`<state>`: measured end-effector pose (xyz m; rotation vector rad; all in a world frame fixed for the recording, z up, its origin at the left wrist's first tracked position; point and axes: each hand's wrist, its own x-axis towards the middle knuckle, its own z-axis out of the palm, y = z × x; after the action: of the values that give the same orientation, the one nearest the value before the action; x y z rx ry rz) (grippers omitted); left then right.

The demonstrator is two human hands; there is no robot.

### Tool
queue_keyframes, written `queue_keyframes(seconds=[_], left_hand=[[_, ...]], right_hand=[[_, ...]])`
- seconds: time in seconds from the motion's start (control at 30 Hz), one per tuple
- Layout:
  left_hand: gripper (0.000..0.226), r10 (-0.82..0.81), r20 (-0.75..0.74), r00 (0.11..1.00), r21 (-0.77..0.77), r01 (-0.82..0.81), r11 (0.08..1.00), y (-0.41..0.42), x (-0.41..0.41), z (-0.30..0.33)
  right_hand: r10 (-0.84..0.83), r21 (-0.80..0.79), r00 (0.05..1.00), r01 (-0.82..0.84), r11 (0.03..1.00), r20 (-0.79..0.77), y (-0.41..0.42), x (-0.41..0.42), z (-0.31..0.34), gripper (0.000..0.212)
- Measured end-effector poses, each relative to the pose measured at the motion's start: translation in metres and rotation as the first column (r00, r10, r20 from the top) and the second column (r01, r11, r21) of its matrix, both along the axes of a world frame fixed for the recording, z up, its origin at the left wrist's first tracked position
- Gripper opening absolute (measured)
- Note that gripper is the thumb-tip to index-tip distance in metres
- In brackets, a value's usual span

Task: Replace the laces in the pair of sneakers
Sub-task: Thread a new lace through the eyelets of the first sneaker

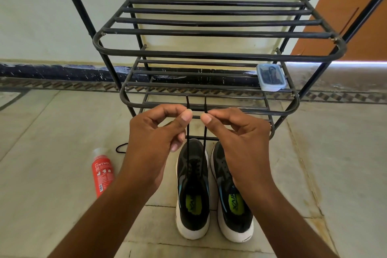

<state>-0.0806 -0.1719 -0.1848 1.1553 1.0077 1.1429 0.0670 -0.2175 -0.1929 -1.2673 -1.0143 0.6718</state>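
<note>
Two black sneakers with white soles stand side by side on the floor, toes toward the rack: the left sneaker (192,190) and the right sneaker (232,201). A black lace (188,142) runs up from the left sneaker's lower eyelets in two taut strands. My left hand (159,132) pinches the left strand between thumb and forefinger, with the tip sticking up above the fingers. My right hand (232,130) pinches the right strand the same way. Both hands are held level above the sneakers. The right sneaker shows no lace, and my right forearm covers part of it.
A black metal shoe rack (209,109) stands just behind the sneakers. A clear lidded box (271,77) with dark contents sits on its lower shelf at right. A red spray can (102,172) lies on the tiled floor at left, next to a loose black lace (121,148).
</note>
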Motion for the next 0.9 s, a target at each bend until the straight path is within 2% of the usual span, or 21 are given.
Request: queue_keyframes(seconds=[0.63,0.9], left_hand=[[0.011,0.006,-0.002,1.0,-0.005,-0.006,1.0,0.0008,-0.0041,-0.0014],[0.017,0.002,-0.007,1.0,0.007,-0.002,1.0,0.0006,-0.0032,-0.0011]], right_hand=[[0.022,0.009,1.0,-0.023,1.0,0.011,0.0019,0.0012,-0.0012,0.009],[0.022,0.019,1.0,-0.022,1.0,0.014,0.0021,0.0028,-0.0032,0.009]])
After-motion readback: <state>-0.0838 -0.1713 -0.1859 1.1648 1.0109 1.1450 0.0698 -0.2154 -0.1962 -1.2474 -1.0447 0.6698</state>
